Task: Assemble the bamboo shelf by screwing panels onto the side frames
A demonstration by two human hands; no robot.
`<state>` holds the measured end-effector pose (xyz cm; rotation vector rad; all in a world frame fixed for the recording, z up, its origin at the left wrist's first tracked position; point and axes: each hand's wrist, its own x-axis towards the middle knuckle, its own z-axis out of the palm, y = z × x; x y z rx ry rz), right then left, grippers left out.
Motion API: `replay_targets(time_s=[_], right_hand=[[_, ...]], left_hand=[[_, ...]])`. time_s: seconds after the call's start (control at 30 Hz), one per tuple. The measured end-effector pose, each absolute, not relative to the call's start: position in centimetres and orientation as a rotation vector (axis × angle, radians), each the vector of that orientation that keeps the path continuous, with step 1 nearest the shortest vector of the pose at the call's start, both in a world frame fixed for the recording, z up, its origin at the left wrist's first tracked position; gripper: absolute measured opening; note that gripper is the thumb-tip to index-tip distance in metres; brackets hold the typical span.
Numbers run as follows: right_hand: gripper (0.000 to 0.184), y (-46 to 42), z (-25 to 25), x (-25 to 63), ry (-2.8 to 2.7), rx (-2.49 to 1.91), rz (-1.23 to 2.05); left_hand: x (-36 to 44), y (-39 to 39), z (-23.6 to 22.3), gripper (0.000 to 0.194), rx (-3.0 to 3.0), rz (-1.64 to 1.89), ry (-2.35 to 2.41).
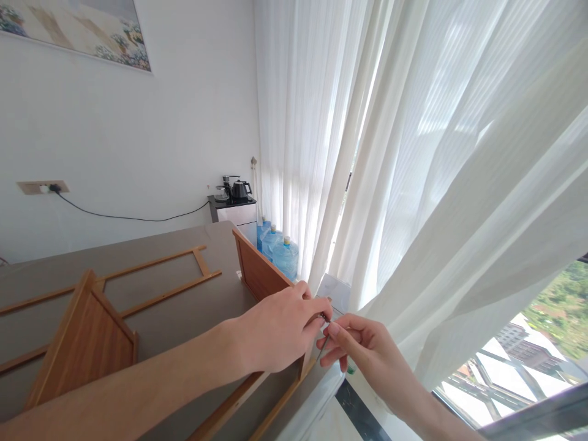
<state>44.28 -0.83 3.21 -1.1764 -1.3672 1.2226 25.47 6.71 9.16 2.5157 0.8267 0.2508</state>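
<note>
My left hand (280, 327) reaches across a brown wooden panel (257, 269) standing on edge at the table's corner; its fingers are curled and pinched on a small metal piece I cannot name. My right hand (362, 352) meets it from the right, fingers pinched on a thin metal tool (323, 349) with a green tip below. The two hands' fingertips touch above the panel's near end.
A grey table (156, 318) carries a wooden shelf piece (85, 340) and a slatted wooden frame (151, 282). White sheer curtains (413, 184) hang at the right over a window. Blue water jugs (282, 254) and a kettle stand (234, 205) sit in the far corner.
</note>
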Motion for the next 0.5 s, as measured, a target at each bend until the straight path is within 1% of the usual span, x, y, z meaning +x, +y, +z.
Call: replay_targets(time_s=[0.07, 0.13, 0.17, 0.23, 0.33, 0.4, 0.5], right_hand=[[0.044, -1.1, 3.0, 44.1, -1.351, -1.191, 1.200], [0.040, -1.4, 2.5, 44.2, -1.411, -1.254, 1.065], [0.037, -1.5, 2.2, 44.3, -1.471, -1.294, 0.945], [0.029, -1.5, 1.5, 44.8, -1.626, -1.332, 0.599], [0.018, -1.2, 0.7, 45.6, -1.830, -1.276, 0.099], [0.014, -0.9, 0.6, 46.0, -1.927, -1.219, -0.086], [0.009, -0.6, 0.8, 46.2, -2.040, -1.131, -0.237]], left_hand=[[25.5, 6.7, 9.2, 0.032, 2.513, 0.243, 0.831], [25.4, 6.7, 9.2, 0.032, 2.514, 0.240, 0.836], [25.4, 6.7, 9.2, 0.032, 2.514, 0.240, 0.836], [25.4, 6.7, 9.2, 0.033, 2.514, 0.247, 0.839], [25.4, 6.7, 9.3, 0.034, 2.514, 0.251, 0.841], [25.4, 6.6, 9.3, 0.035, 2.511, 0.249, 0.845], [25.3, 6.6, 9.3, 0.035, 2.497, 0.241, 0.838]])
